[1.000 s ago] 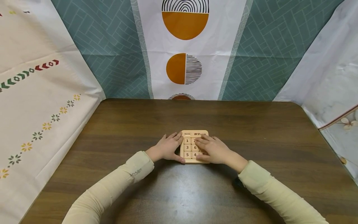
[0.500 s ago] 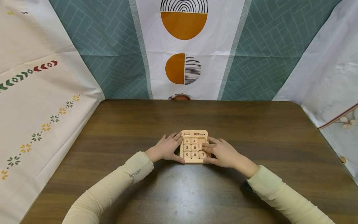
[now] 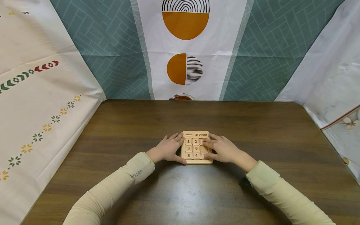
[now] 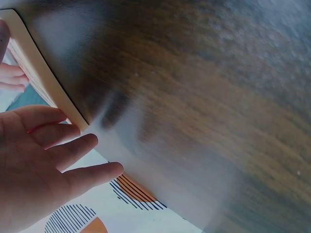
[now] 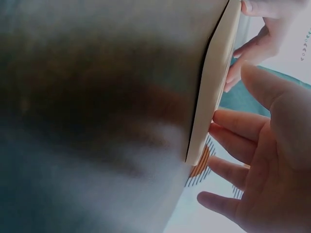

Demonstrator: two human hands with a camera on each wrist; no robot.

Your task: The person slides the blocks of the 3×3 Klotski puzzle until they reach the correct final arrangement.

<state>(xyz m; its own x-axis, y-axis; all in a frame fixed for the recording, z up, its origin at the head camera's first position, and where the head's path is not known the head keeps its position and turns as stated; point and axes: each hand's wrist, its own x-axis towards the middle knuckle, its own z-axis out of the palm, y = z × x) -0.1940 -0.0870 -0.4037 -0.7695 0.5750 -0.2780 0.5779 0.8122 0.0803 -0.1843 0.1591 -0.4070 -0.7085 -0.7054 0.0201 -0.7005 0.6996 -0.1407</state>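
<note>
A wooden sliding number puzzle [image 3: 194,162] lies flat on the table. Its numbered tiles fill the left and middle columns, reading 1, 2, 3, 6, 5 and 4. My left hand [image 3: 168,148] rests along the puzzle's left side, fingertips by the upper edge, thumb at the near corner. With extended fingers, my right hand [image 3: 222,149] touches the right column: fingertips over the top tile, thumb over the bottom one. Between these two is a bare slot [image 3: 203,148]. In the left wrist view, fingers [image 4: 73,151] meet the frame's edge; the right wrist view shows fingers [image 5: 238,124] beside it.
The dark brown wooden table [image 3: 135,118] spreads around the puzzle. Patterned cloth [image 3: 118,62] hangs behind it, and pale cloths stand along both sides. A small dark item [image 3: 245,182] shows under the right sleeve [image 3: 267,179].
A tile in the right column has slid from the middle slot up to the top one, leaving the middle bare. My right hand drew back right, then shifted slightly away; the left stayed.
</note>
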